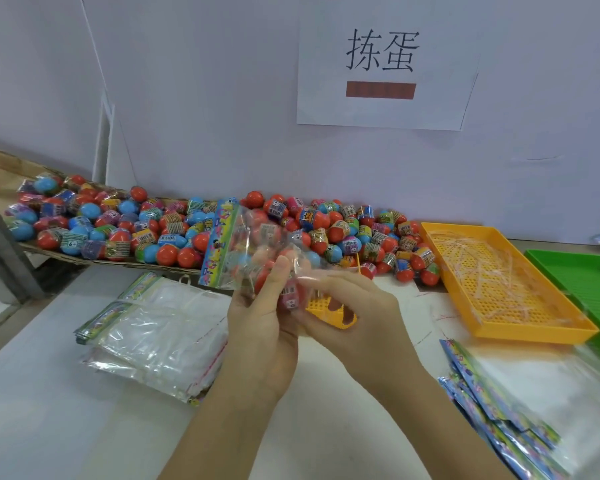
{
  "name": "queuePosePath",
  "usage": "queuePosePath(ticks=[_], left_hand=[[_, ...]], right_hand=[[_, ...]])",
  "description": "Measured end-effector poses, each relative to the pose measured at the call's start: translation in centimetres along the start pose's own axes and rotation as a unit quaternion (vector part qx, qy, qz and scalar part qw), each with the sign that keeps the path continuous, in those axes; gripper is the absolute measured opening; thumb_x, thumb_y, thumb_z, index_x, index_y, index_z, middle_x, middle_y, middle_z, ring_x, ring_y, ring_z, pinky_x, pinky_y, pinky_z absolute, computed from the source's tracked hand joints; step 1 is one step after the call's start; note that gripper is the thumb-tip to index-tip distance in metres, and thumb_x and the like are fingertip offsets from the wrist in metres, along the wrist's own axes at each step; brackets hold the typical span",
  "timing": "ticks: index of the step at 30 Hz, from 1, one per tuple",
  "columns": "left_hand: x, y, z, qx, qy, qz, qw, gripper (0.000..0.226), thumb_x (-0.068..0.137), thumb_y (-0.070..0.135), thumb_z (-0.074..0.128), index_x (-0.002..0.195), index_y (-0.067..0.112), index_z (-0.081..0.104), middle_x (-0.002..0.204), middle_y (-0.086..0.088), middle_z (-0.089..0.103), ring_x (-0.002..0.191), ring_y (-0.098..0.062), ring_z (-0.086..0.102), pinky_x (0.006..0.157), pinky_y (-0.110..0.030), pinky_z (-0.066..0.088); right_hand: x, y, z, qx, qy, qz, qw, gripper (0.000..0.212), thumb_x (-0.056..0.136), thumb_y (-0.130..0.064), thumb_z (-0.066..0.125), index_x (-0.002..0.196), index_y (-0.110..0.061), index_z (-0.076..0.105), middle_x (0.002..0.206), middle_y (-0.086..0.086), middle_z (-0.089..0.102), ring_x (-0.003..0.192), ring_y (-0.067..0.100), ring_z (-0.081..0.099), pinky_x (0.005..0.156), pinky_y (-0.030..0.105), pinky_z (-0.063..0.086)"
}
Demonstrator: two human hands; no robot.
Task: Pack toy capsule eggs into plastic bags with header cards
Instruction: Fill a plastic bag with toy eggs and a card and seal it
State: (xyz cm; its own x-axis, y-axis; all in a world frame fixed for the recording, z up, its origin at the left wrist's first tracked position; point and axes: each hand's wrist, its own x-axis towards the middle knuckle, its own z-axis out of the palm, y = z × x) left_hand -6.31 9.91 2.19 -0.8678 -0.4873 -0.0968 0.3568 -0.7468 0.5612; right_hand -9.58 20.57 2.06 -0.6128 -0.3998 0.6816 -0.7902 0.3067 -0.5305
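**Head view.** Both hands meet over a white table (49, 410) and hold one plastic bag (253, 237) between them.

- **Left hand** (260, 327): the fingers are curled round the lower part of the bag, and the thumb is raised against the film.
- **Right hand** (357, 313): the fingers are curled. Thumb and forefinger pinch the bag's loose clear edge, just beside the left thumb.
- **Bag:** it rises tilted above the hands, leaning toward the left-hand side. Its printed header card (219, 242) runs along the edge away from the right hand. Capsule eggs show through the film, but they are blurred and cannot be counted.
- **Under the right hand:** a small yellow perforated piece (329, 311) lies on the table, partly covered by the fingers.
- **Beyond the hands:** a loose pile of capsule eggs (361, 230), red, blue and green with printed bands, stretches along the foot of the wall to both sides. Its left part rests on cardboard (49, 252).
- **Left of the left hand:** a stack of empty bags (153, 334) lies flat, header cards at the far end.
- **Right of the right forearm, nearer the person:** a second stack of bags (499, 403) lies fanned out.
- **Beyond this second stack:** an orange-yellow perforated tray (534, 332) holds thin plastic strips (492, 271). A green tray (586, 271) lies just beside it, farther right.
- **On the wall above the hands:** a paper sign (385, 109).
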Motion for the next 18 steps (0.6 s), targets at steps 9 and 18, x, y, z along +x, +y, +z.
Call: queuePosePath(ticks=[9, 18], left_hand=[[0.1, 0.3, -0.1, -0.031, -0.03, -0.016, 0.999, 0.017, 0.077, 0.027, 0.065, 0.077, 0.016, 0.077, 0.087, -0.006, 0.075, 0.073, -0.015, 0.074, 0.058, -0.026, 0.058], [-0.4, -0.8, -0.1, 0.016, -0.072, -0.004, 0.997, 0.017, 0.061, 0.018, 0.078, 0.078, 0.014, 0.077, 0.079, -0.004, 0.075, 0.068, -0.011, 0.072, 0.072, -0.029, 0.061]], right_hand=[[-0.2, 0.3, 0.2, -0.025, 0.139, 0.017, 0.99, 0.025, 0.072, -0.024, 0.079, 0.094, -0.014, 0.073, 0.086, -0.016, 0.059, 0.079, 0.001, 0.047, 0.071, 0.012, 0.035], [-0.1, -0.1, 0.4, -0.033, 0.218, 0.071, 0.973, 0.029, 0.066, -0.043, 0.077, 0.091, -0.045, 0.063, 0.098, 0.002, 0.038, 0.099, 0.015, 0.031, 0.088, 0.017, 0.026]])
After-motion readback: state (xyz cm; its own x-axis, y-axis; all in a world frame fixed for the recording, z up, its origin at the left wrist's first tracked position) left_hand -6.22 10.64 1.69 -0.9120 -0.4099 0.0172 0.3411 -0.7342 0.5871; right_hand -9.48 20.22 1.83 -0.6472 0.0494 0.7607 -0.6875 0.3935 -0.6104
